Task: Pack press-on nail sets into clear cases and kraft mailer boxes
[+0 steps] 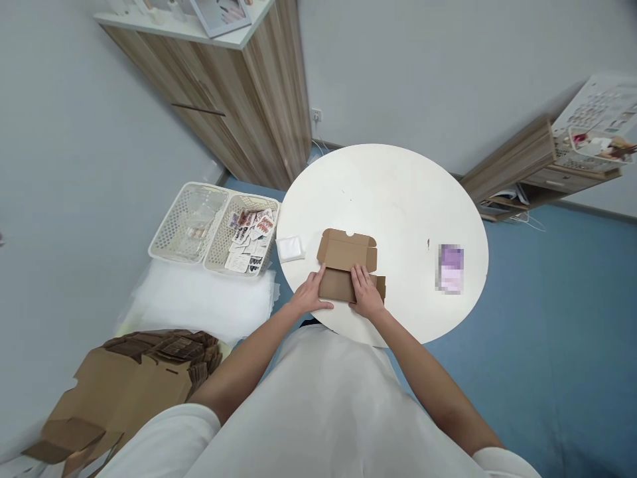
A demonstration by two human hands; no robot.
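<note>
A brown cardboard mailer box (343,284), partly folded with its lid flap (346,251) laid out flat away from me, lies near the front edge of the round white table (398,186). At its left side is my left hand (309,295), thumb and fingers apart, the fingertips touching the box's edge and the thumb along the front. My right hand (367,294) rests over the right part of the box with its fingers stretched flat on the cardboard and its thumb by the front edge. A side flap sticks out to the right of that hand.
Left of the box lies a small white packet (290,249). A pixelated purple item (450,269) is at the table's right. Beside the table stand a basket of printed cards (249,242), another white basket (166,232), white sheets (199,295) and stacked flat cardboard (129,392).
</note>
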